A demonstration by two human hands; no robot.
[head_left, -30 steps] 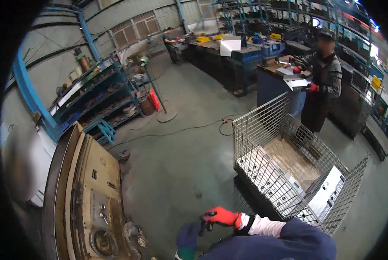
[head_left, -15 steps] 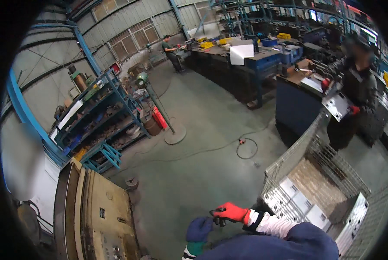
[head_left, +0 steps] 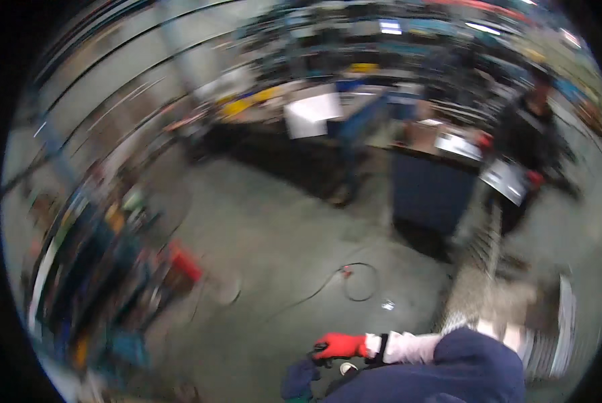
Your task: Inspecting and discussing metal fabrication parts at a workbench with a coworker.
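My right hand point(head_left: 341, 346), in a red glove with dark finger parts, reaches in from the lower right with its fingers curled. Whatever it may hold is hidden under the fingers. Right beside it, lower and to the left, is my left hand point(head_left: 299, 377) in a dark blue glove. The two hands are touching or nearly so, and blur hides the left fingers. A pale sleeve end and dark blue jacket sleeve point(head_left: 442, 366) cover my right arm. Just below the red glove, a small round pale thing point(head_left: 348, 369) shows.
A wire mesh basket point(head_left: 479, 258) with pale plates stands at the right. Beyond it a person point(head_left: 532, 127) in red gloves holds a flat metal sheet point(head_left: 507, 181) by a dark cabinet point(head_left: 428, 188). A looped cable point(head_left: 362, 282) lies on the floor; blurred shelving point(head_left: 106, 269) is left.
My view has swung to the right, so the benches and shelving sit further left and the beige machine has left the picture. My hands remain close together, the left one lower.
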